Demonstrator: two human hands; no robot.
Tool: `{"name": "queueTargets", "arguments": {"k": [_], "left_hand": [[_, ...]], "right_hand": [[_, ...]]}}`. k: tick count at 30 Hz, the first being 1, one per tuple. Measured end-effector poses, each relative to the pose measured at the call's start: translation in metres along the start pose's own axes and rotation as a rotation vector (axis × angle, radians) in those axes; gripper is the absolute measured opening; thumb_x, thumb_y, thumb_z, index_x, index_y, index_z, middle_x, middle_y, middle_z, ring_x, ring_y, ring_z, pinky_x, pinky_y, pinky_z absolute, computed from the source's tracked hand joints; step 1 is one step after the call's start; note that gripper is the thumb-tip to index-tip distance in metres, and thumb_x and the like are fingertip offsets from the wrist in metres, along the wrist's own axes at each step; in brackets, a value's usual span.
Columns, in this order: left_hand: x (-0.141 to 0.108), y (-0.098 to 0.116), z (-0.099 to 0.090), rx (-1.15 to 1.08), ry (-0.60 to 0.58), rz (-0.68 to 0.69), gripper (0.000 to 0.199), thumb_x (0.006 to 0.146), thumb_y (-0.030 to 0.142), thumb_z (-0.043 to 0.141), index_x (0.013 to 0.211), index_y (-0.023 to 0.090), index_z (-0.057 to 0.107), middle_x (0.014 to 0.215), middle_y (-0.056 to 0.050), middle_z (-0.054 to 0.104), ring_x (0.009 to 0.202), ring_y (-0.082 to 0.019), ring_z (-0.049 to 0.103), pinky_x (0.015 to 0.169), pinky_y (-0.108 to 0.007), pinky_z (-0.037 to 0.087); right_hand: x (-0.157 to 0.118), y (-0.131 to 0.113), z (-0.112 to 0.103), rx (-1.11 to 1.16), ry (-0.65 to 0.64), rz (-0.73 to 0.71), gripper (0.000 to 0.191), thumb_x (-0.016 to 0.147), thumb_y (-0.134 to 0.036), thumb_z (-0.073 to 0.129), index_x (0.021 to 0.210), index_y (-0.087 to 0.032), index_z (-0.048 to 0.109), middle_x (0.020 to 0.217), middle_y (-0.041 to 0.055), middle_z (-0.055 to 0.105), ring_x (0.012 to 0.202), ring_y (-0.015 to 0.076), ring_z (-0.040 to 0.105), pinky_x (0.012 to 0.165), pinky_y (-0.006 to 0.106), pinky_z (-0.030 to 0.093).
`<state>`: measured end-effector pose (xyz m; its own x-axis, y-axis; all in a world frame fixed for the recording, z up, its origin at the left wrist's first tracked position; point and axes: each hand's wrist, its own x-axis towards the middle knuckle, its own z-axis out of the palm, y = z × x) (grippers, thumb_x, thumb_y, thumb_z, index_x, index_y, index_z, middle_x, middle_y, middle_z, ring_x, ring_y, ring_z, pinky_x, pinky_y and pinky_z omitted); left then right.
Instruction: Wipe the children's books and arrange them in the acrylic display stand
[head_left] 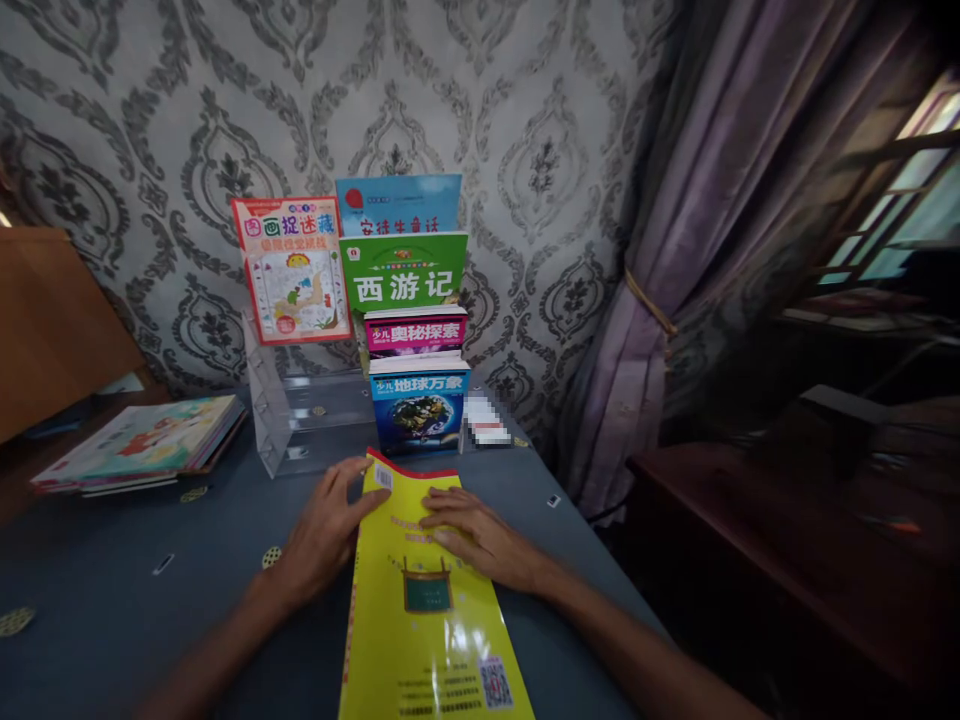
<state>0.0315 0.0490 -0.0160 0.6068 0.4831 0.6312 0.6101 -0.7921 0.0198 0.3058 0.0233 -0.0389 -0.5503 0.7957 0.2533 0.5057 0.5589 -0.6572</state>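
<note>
A yellow book (420,640) with a red far edge lies on the dark blue table, its back cover up with a barcode, a chalkboard picture and a QR code. My left hand (326,520) holds its far left edge, thumb on the cover and fingers along the side. Across the upper right part of the cover rests my right hand (476,535), fingers spread out flat. Just beyond, a clear stepped rack (274,410) bears a blue earth book (420,415), a magenta book (416,335), a green book (405,270), a light blue book (397,200) and a red-bordered book (296,270).
A stack of books (142,445) lies at the table's left, near a brown board (60,330). A blurred white item (486,420) is right of the rack. Patterned wallpaper backs the table (202,600); a tied purple curtain (622,370) and dark red furniture (750,540) stand right.
</note>
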Motion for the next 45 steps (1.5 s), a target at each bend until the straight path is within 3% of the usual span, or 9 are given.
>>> {"name": "queueTargets", "arguments": {"k": [2,4,8,15,21,25,32,39,45], "left_hand": [[-0.003,-0.013,0.009,-0.021,-0.042,0.080,0.027,0.095,0.027,0.055,0.118,0.020,0.068,0.139,-0.018,0.056,0.135,-0.032,0.045,0.104,-0.051,0.046],[-0.011,-0.025,0.019,-0.055,-0.121,0.104,0.031,0.095,0.029,0.055,0.124,0.022,0.065,0.137,-0.016,0.061,0.136,-0.030,0.048,0.110,-0.054,0.040],[-0.027,-0.035,0.032,-0.129,-0.211,0.003,0.040,0.096,0.033,0.053,0.135,0.026,0.059,0.136,-0.013,0.063,0.128,-0.028,0.057,0.114,-0.056,0.035],[-0.016,-0.015,0.015,-0.392,-0.180,-0.238,0.045,0.089,0.037,0.058,0.132,0.023,0.063,0.131,-0.012,0.067,0.117,-0.027,0.064,0.101,-0.040,0.050],[-0.010,-0.015,0.005,-0.546,-0.199,-0.440,0.046,0.081,0.037,0.061,0.123,0.021,0.069,0.121,-0.008,0.072,0.107,-0.027,0.068,0.094,-0.035,0.053],[-0.006,-0.014,0.005,-0.606,-0.157,-0.560,0.040,0.082,0.039,0.059,0.116,0.022,0.072,0.119,-0.007,0.074,0.105,-0.027,0.069,0.093,-0.035,0.054],[-0.001,-0.008,0.002,-0.617,-0.050,-0.630,0.038,0.088,0.049,0.055,0.101,0.019,0.075,0.103,-0.007,0.077,0.100,-0.027,0.070,0.089,-0.038,0.056],[0.006,-0.008,0.001,-0.715,-0.088,-0.652,0.040,0.089,0.051,0.058,0.109,0.020,0.074,0.105,-0.003,0.077,0.101,-0.026,0.070,0.092,-0.036,0.055],[0.024,-0.009,0.002,-1.093,0.043,-0.750,0.055,0.077,0.057,0.072,0.112,0.015,0.072,0.111,-0.010,0.076,0.103,-0.029,0.071,0.095,-0.044,0.057]], "right_hand": [[0.000,0.000,0.000,0.008,0.002,-0.010,0.053,0.101,-0.058,0.037,0.123,-0.023,0.070,0.138,0.0130,0.061,0.137,0.0272,0.048,0.118,0.053,0.029],[-0.001,0.000,-0.001,0.018,0.002,-0.008,0.052,0.100,-0.058,0.038,0.123,-0.024,0.070,0.139,0.0126,0.061,0.138,0.0273,0.048,0.118,0.054,0.029],[0.000,-0.005,-0.005,0.081,0.014,-0.012,0.056,0.099,-0.062,0.038,0.121,-0.023,0.072,0.135,0.0131,0.064,0.135,0.0278,0.052,0.117,0.053,0.032],[0.004,-0.005,-0.011,0.513,0.147,0.117,0.074,0.096,-0.073,0.023,0.114,-0.025,0.075,0.126,0.0071,0.070,0.125,0.0286,0.060,0.113,0.052,0.038],[0.004,0.003,-0.006,0.627,0.251,0.132,0.036,0.092,-0.043,0.053,0.118,-0.027,0.072,0.133,0.0050,0.067,0.127,0.0273,0.059,0.113,0.050,0.040],[0.003,0.009,-0.002,0.558,0.268,0.081,0.042,0.086,-0.028,0.058,0.127,-0.028,0.066,0.137,0.0053,0.064,0.128,0.0254,0.058,0.113,0.048,0.041],[0.002,-0.001,0.003,0.398,0.198,-0.015,0.058,0.090,-0.051,0.062,0.142,-0.026,0.054,0.141,0.0074,0.060,0.128,0.0291,0.057,0.111,0.047,0.044],[0.015,-0.003,0.010,0.358,0.419,0.097,0.047,0.096,-0.058,0.050,0.123,-0.024,0.069,0.120,0.0070,0.072,0.119,0.0284,0.061,0.110,0.051,0.044],[0.035,-0.007,0.010,0.456,0.500,0.111,0.052,0.090,-0.064,0.055,0.117,-0.022,0.069,0.116,0.0086,0.073,0.108,0.0289,0.066,0.099,0.050,0.052]]}}
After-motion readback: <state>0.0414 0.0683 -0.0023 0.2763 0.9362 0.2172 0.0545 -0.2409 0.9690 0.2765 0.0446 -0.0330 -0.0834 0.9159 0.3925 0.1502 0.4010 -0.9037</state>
